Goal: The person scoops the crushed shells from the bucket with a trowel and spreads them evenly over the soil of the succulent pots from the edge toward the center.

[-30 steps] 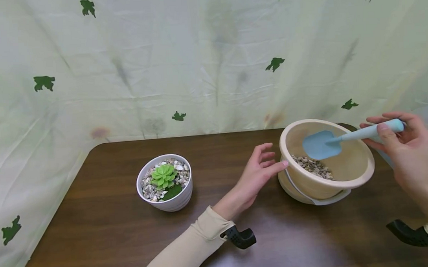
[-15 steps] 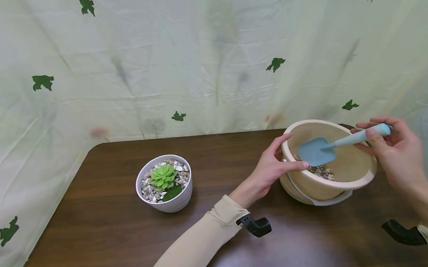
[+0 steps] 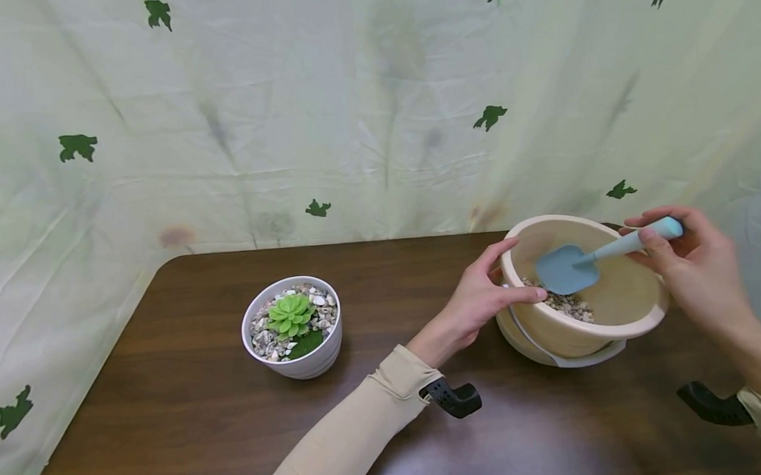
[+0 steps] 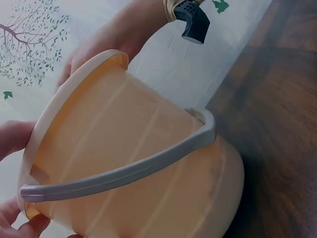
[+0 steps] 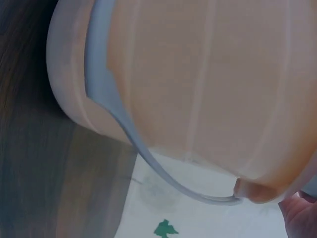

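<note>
A cream bucket (image 3: 585, 339) with a grey handle (image 4: 124, 173) stands on the right of the table, a layer of small pebbles (image 3: 568, 306) in its bottom. My left hand (image 3: 473, 300) grips the bucket's left rim, thumb over the edge and fingers against the outer wall. In my right hand (image 3: 696, 258) a light blue hand trowel (image 3: 567, 269) is held by its handle, pinched between thumb and fingers. The trowel's blade hangs inside the bucket, just over the pebbles in the head view. The right wrist view shows mostly the bucket's wall and handle.
A white pot (image 3: 303, 366) with a green succulent (image 3: 291, 315) set in shells and pebbles stands left of the bucket on the dark wooden table (image 3: 191, 405). Behind the table hangs a pale curtain (image 3: 351, 113) with green leaf prints.
My left hand has moved right and taken hold of the bucket's rim. The right hand has shifted left with the trowel, its blade now lower in the bucket.
</note>
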`<state>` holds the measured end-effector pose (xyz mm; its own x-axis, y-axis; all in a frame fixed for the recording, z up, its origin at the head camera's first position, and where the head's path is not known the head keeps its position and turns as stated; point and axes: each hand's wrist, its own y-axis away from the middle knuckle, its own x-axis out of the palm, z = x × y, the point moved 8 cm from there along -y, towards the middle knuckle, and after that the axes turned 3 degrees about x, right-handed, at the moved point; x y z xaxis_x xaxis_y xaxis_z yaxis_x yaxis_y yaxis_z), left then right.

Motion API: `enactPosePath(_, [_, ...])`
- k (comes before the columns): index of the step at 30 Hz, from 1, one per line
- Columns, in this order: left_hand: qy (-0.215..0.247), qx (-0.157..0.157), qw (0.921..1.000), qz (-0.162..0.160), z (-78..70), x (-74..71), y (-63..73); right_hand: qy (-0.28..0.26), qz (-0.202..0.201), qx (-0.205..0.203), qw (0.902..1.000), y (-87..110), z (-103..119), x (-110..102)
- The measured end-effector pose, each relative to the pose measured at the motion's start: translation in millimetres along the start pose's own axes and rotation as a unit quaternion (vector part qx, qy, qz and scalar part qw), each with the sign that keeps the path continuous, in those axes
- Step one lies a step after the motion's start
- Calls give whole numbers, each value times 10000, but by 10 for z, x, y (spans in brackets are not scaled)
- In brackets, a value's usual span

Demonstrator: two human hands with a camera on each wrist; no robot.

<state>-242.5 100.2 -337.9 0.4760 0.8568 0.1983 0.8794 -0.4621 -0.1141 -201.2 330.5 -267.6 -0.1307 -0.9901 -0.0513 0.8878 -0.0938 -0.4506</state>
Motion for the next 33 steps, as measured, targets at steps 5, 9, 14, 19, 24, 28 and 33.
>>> enactPosePath(5, [-171,35,9997,189,4,-11,-6,2807,128,11,9597,-2,2,75])
enactPosePath(9, [-238,109,9993,249,-3,-16,-14,3803,487,242,9233,10,-20,150])
enactPosePath(14, [-130,137,9995,269,0,-12,-21,4140,846,318,9058,7,-12,191])
enactPosePath(19, [-110,107,9996,241,11,-14,-24,4162,1171,391,9008,-8,-38,250])
enactPosePath(24, [-205,63,9993,310,23,-9,-18,3663,1320,572,9193,-24,-94,301])
enactPosePath(28, [-331,96,9988,344,21,-14,-15,3173,1347,836,9350,-44,-145,326])
enactPosePath(33, [-527,163,9976,429,21,-27,-12,2674,1347,1260,9458,-93,-222,412])
